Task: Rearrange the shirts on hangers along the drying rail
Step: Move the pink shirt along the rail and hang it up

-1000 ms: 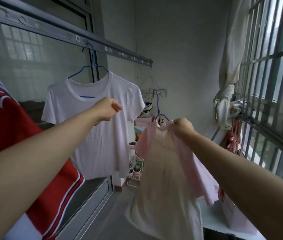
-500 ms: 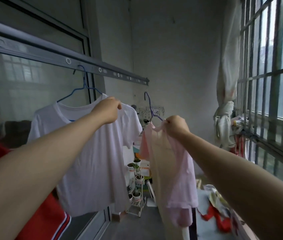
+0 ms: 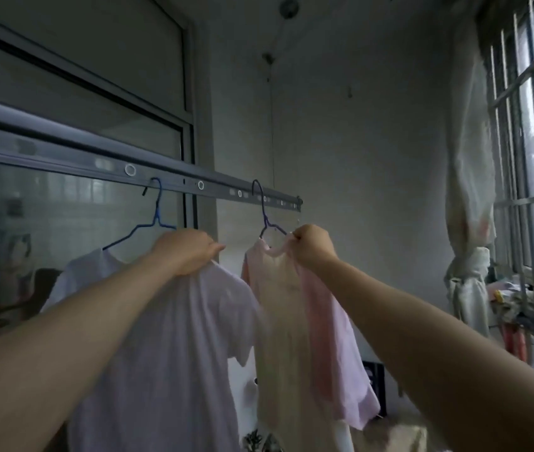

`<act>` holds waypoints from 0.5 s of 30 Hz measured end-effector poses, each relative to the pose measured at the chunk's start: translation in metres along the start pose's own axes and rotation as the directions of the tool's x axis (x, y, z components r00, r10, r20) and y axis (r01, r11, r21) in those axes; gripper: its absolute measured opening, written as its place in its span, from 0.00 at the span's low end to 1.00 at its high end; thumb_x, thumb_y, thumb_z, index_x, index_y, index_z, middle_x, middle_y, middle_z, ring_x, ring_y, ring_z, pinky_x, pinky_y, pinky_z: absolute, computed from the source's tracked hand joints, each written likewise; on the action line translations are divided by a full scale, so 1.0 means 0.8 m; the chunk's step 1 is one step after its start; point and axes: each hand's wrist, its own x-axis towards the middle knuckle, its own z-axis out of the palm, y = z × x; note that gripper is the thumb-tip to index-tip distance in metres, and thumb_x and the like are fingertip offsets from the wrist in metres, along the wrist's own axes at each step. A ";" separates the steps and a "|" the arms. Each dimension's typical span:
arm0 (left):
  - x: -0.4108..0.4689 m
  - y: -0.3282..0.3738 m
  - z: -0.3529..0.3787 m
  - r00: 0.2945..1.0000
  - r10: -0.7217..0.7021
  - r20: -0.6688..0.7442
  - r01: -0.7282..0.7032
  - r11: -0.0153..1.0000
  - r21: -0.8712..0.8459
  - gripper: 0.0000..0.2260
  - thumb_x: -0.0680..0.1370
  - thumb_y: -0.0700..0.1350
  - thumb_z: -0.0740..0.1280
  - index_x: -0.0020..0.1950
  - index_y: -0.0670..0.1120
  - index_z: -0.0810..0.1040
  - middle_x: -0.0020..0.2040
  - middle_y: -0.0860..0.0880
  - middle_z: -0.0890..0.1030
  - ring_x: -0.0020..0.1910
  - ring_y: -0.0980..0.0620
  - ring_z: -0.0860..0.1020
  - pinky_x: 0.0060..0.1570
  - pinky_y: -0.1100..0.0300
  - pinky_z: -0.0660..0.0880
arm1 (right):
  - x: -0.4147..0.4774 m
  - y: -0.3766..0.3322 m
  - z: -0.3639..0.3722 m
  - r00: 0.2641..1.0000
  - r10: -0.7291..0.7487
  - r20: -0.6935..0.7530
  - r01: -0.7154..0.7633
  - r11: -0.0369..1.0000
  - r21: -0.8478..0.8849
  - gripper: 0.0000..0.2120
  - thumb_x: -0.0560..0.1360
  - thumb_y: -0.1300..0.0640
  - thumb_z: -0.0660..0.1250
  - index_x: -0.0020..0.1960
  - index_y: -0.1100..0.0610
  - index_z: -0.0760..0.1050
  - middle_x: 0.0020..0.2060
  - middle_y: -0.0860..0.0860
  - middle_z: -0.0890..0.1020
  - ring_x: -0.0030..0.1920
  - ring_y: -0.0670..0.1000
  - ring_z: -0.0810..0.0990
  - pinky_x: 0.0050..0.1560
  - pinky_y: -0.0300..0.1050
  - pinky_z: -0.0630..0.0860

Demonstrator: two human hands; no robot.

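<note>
A grey drying rail point(image 3: 167, 177) with ringed holes runs across the wall. A white T-shirt point(image 3: 167, 347) hangs from it on a blue hanger point(image 3: 156, 216). My left hand point(image 3: 184, 251) rests on the white shirt's right shoulder, fingers curled over the fabric. To the right, a pink shirt point(image 3: 295, 337) hangs on a dark blue hanger point(image 3: 264, 216) whose hook is up at the rail. My right hand point(image 3: 313, 244) grips the pink shirt's collar and the hanger's shoulder.
A glass sliding door point(image 3: 73, 207) lies behind the rail on the left. A barred window point(image 3: 533, 132) fills the right side, with a tied-up pale curtain point(image 3: 469, 223) beside it. Small potted plants point(image 3: 259, 440) stand low down below the shirts.
My right hand has lifted the pink shirt from chest height up to the rail, its hook now at the rail. My left hand rose onto the white shirt's shoulder. The view tilted upward.
</note>
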 end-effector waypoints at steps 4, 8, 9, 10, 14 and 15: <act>-0.016 -0.044 -0.011 0.994 0.025 -0.103 -0.031 0.998 -0.057 0.15 0.80 0.48 0.58 0.36 0.45 0.75 0.38 0.47 0.79 0.38 0.49 0.76 0.42 0.54 0.74 | 0.040 -0.037 0.037 0.999 -0.025 0.020 0.024 0.998 0.065 0.09 0.77 0.61 0.60 0.40 0.61 0.74 0.38 0.57 0.76 0.38 0.54 0.74 0.29 0.40 0.65; -0.029 -0.084 -0.009 0.995 0.001 -0.096 -0.017 0.987 -0.159 0.09 0.78 0.45 0.62 0.40 0.45 0.78 0.38 0.48 0.80 0.39 0.51 0.79 0.42 0.57 0.75 | 0.071 -0.065 0.076 0.998 -0.037 0.051 0.031 0.994 0.108 0.11 0.79 0.62 0.58 0.48 0.66 0.78 0.43 0.59 0.78 0.46 0.56 0.78 0.38 0.38 0.65; -0.030 -0.093 -0.009 0.997 -0.005 -0.080 -0.011 0.978 -0.206 0.08 0.78 0.44 0.63 0.39 0.49 0.77 0.37 0.51 0.80 0.39 0.54 0.79 0.41 0.61 0.75 | 0.077 -0.070 0.084 0.998 -0.038 0.056 0.031 0.993 0.113 0.11 0.79 0.62 0.58 0.50 0.67 0.78 0.44 0.60 0.79 0.49 0.56 0.79 0.39 0.38 0.65; -0.032 -0.098 -0.010 0.996 -0.011 -0.083 -0.010 0.968 -0.249 0.08 0.77 0.44 0.64 0.39 0.52 0.76 0.36 0.53 0.79 0.38 0.57 0.79 0.41 0.64 0.73 | 0.083 -0.074 0.093 0.997 -0.044 0.057 0.037 0.993 0.111 0.11 0.79 0.63 0.58 0.49 0.67 0.78 0.45 0.61 0.79 0.49 0.57 0.79 0.37 0.38 0.65; -0.025 -0.116 -0.011 0.989 -0.062 -0.132 0.016 0.945 -0.326 0.10 0.74 0.39 0.67 0.38 0.53 0.77 0.34 0.55 0.80 0.38 0.61 0.79 0.41 0.67 0.70 | 0.103 -0.094 0.125 0.995 -0.081 0.057 0.078 0.995 0.063 0.10 0.78 0.62 0.58 0.42 0.63 0.75 0.38 0.57 0.74 0.41 0.55 0.75 0.37 0.37 0.65; -0.023 -0.117 -0.009 0.987 -0.079 -0.141 0.029 0.944 -0.330 0.09 0.74 0.38 0.67 0.39 0.52 0.77 0.36 0.55 0.81 0.38 0.60 0.79 0.40 0.67 0.70 | 0.106 -0.096 0.131 0.994 -0.086 0.062 0.083 0.995 0.047 0.11 0.79 0.61 0.57 0.44 0.64 0.77 0.39 0.56 0.74 0.41 0.55 0.75 0.38 0.38 0.65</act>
